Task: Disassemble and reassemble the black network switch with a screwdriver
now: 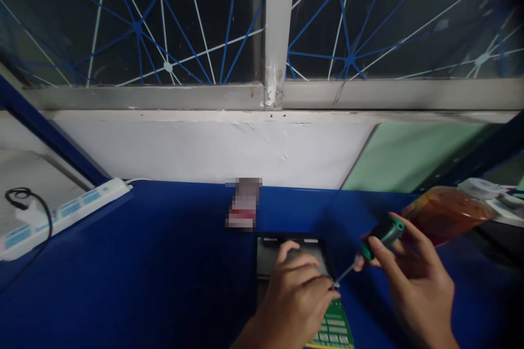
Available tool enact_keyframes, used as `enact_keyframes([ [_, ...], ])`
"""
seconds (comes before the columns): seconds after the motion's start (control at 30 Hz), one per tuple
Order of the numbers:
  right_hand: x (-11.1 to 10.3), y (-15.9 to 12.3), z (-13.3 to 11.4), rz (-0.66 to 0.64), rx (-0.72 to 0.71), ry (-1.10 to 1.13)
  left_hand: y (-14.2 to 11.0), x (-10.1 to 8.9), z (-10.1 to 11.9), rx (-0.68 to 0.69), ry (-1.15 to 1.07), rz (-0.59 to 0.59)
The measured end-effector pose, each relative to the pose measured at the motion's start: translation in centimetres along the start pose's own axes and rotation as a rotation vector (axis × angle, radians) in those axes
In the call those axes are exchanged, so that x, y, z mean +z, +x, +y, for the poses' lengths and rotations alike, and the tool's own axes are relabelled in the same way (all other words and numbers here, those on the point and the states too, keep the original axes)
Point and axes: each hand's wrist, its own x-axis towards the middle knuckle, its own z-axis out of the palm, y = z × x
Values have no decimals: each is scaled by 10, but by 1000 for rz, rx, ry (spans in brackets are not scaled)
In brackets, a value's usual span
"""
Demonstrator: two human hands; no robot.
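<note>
My right hand (423, 278) grips the green-and-black handle of a screwdriver (382, 237), whose thin metal shaft slants down to the left. Its tip meets the fingertips of my left hand (297, 294), so what the tip touches is hidden. My left hand lies over a dark, flat device (268, 258), fingers curled and pressed together by the screwdriver tip; anything pinched there is too small to make out. A green circuit board (334, 323) with rows of pale rectangular parts shows below my left hand, partly covered by it.
A blurred-out upright item (244, 204) stands behind the device on the blue table (172, 272). At the right lies a bottle of reddish-brown liquid (448, 210) with a white cap. A white power strip (69, 218) and a black cable (48, 223) run along the left.
</note>
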Motion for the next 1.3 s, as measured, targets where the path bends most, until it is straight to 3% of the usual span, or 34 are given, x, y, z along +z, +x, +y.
enact_keyframes([
  [0.37,0,-3,-3,45,29,-27,0,-2,0,32,91,7],
  [0.6,4,-3,-8,-7,20,103,2,-14,0,75,155,-13],
  [0.87,19,-9,-43,-27,-182,147,14,-34,-3,73,43,62],
  [1.03,21,-6,-64,-104,-310,145,21,-41,-2,40,-71,136],
  [1.3,26,-9,-70,-73,-378,171,22,-43,12,94,-21,231],
])
